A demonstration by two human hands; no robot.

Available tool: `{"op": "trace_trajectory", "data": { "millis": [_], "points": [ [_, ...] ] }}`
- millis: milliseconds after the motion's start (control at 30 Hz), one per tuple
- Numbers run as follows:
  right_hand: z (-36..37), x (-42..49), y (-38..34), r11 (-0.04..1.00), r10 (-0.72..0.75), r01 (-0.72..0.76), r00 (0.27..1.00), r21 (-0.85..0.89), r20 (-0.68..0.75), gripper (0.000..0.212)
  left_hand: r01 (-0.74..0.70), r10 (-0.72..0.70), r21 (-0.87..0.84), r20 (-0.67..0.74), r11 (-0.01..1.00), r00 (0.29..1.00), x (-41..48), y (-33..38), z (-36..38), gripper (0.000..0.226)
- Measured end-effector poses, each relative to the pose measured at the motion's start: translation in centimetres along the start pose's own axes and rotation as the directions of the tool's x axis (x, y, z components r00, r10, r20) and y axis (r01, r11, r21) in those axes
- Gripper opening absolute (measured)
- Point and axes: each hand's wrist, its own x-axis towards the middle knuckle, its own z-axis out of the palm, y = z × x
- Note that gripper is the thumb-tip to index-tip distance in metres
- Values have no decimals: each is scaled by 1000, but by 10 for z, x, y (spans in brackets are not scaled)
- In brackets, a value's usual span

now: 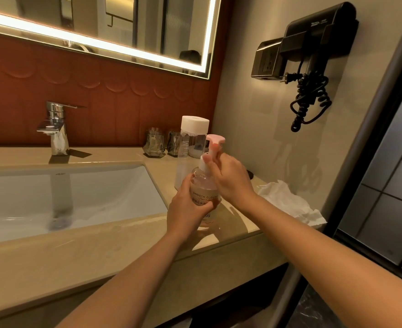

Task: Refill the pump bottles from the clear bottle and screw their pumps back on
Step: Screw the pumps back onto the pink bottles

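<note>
The left hand is gripping the body of the pump bottle, which is standing on the counter just right of the sink. The right hand is curling its fingers round the neck below the pink pump. The clear bottle is standing capped just behind it, a crumpled tissue lying nearby

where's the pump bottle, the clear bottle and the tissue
pump bottle [203, 194], head view, on its label
clear bottle [194, 124], head view, on its white cap
tissue [287, 202], head view, on its crumpled middle
</note>
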Motion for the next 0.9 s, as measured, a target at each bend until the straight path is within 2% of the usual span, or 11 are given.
{"op": "trace_trajectory", "data": {
  "millis": [67, 100, 167, 233, 333, 433, 533, 567, 633, 800, 900],
  "points": [
    [1, 6, 0, 992, 29, -42, 994, -122, -104, 50, 0, 0, -5, 6, 1000, 1000, 1, 0, 0, 86],
    [1, 11, -2, 992, 86, -94, 992, -87, -97, 54, -1, 2, -10, 6, 1000, 1000, 1, 0, 0, 86],
    [4, 18, -8, 978, 175, -176, 984, 107, 21, 61, 3, -3, -16, 5, 1000, 1000, 0, -1, 0, 84],
    [10, 20, -10, 955, 156, -176, 983, 237, 101, 60, 9, -9, -20, 3, 1000, 1000, -1, -1, 0, 84],
    [6, 17, -9, 953, 122, -159, 980, 258, 155, 37, -5, 5, -37, -2, 999, 1000, -1, -1, 0, 85],
    [-3, 10, -3, 951, 96, -152, 973, 271, 209, 50, -18, 18, -43, 0, 999, 1000, -2, -1, -1, 83],
    [-7, 6, 2, 990, 27, -40, 995, 136, 100, 50, -25, 25, -35, 5, 999, 1000, -2, 0, -1, 82],
    [-7, 8, 2, 993, 38, -47, 996, 107, 85, 50, -22, 22, -35, 6, 999, 1000, -2, 0, -2, 82],
    [-5, 14, -2, 983, 101, -120, 986, 143, 134, 51, -17, 17, -38, 5, 999, 1000, -1, 0, -2, 84],
    [2, 12, -4, 936, 71, -136, 977, 325, 203, 38, -12, 11, -20, -12, 1000, 1000, -1, 0, 0, 82],
    [-5, 4, 5, 972, 33, -71, 985, 224, 170, 44, -12, 12, -17, -18, 1000, 1000, -1, -1, 0, 82]
  ]
}}
